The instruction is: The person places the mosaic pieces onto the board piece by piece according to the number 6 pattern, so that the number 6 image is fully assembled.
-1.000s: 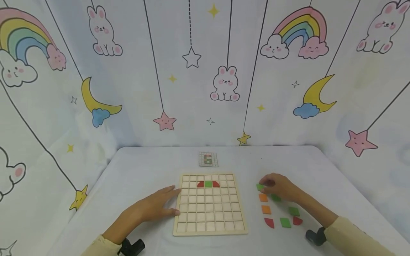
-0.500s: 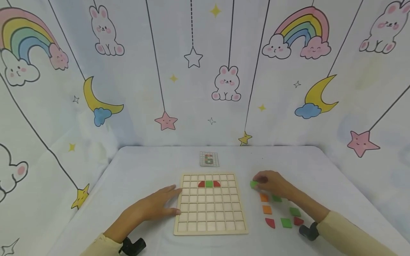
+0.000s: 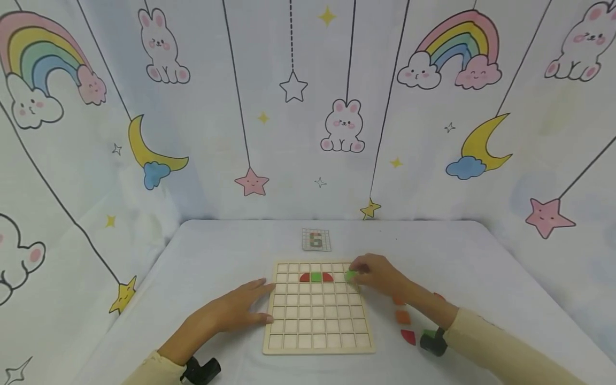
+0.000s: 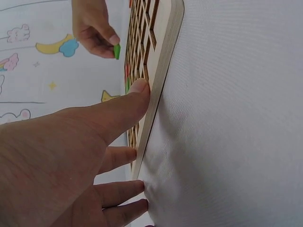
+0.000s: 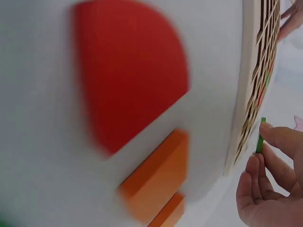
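In the head view a wooden grid board (image 3: 318, 313) lies on the white table. In its second row sit a green square tile (image 3: 316, 277) and, on either side of it, two red quarter-round tiles (image 3: 305, 277). My right hand (image 3: 380, 274) pinches another green square tile (image 3: 351, 276) over the board's upper right; the right wrist view shows this green tile (image 5: 261, 135) on edge between thumb and fingertips. My left hand (image 3: 239, 308) rests against the board's left edge with fingers spread. In the left wrist view the left thumb (image 4: 137, 87) touches the board's rim.
A small card (image 3: 316, 240) with a grid pattern lies behind the board. Right of it are orange square tiles (image 3: 403, 317) and a red quarter-round tile (image 3: 408, 337). The right forearm and black wrist camera (image 3: 434, 342) partly cover other tiles there.
My right hand has carried the green square tile leftward from the loose tiles to above the board's right side. The left hand has stayed at the board's edge.
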Motion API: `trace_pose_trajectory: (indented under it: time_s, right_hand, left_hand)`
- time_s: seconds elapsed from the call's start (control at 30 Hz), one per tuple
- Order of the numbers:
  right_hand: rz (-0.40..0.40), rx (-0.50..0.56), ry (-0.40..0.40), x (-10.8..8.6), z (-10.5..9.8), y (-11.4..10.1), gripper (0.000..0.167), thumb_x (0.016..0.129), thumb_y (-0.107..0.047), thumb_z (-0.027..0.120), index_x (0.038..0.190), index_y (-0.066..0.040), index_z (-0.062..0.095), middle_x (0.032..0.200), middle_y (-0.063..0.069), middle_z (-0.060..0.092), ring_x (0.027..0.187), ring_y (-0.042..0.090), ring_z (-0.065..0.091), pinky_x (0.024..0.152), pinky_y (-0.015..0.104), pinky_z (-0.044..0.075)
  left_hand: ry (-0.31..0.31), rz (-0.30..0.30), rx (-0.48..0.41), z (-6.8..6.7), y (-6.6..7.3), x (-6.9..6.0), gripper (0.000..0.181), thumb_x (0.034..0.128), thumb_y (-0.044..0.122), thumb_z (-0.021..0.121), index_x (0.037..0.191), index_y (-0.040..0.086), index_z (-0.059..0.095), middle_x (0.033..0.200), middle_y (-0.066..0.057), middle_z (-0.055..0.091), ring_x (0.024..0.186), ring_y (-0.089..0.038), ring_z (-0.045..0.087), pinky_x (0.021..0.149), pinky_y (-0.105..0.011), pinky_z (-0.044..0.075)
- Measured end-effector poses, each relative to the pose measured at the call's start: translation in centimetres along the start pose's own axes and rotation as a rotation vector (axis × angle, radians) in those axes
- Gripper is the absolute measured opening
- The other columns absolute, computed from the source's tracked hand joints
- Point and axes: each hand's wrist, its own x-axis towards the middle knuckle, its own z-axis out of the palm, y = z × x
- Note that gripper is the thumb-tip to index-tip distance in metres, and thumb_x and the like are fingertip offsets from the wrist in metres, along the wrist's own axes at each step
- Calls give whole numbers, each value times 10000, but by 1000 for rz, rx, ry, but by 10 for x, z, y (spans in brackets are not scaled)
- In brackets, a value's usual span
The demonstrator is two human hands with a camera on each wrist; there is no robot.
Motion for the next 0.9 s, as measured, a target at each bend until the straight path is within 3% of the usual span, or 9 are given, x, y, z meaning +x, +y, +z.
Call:
trace_pose_trajectory:
  time_s: [0.4,0.67,0.8,0.9]
  right_hand:
    - [-64,3,-14,20,33,-43,175,911,-84,801,1079,-49,764,1017,32,706,966,179,652,887,404,588]
    - [-130,5,-52,27,50,-59,208,937,-88,785,1134,-26,751,985,47,658,893,146,572,770,271,518]
    - [-171,-19,-71,30,57,-67,210,937,-88,781,1132,-12,755,959,54,645,868,151,518,719,261,464]
    - [-169,-44,-73,33,61,-71,198,931,-98,798,1110,-22,761,978,31,652,874,143,534,735,277,487]
  left_hand:
    - [2,11,12,1,-1,1,822,946,559,741,1608,164,457,1677,-219,362,1550,-428,351,1242,-619,335]
    - [-2,-15,30,2,0,2,813,945,561,742,1609,187,457,1685,-186,364,1555,-395,358,1246,-594,347]
    - [3,-15,22,2,0,1,805,945,553,747,1604,184,467,1680,-193,371,1551,-401,363,1244,-597,348]
    - [10,-15,17,2,-1,1,801,947,554,744,1603,185,469,1679,-196,371,1550,-405,362,1246,-598,344]
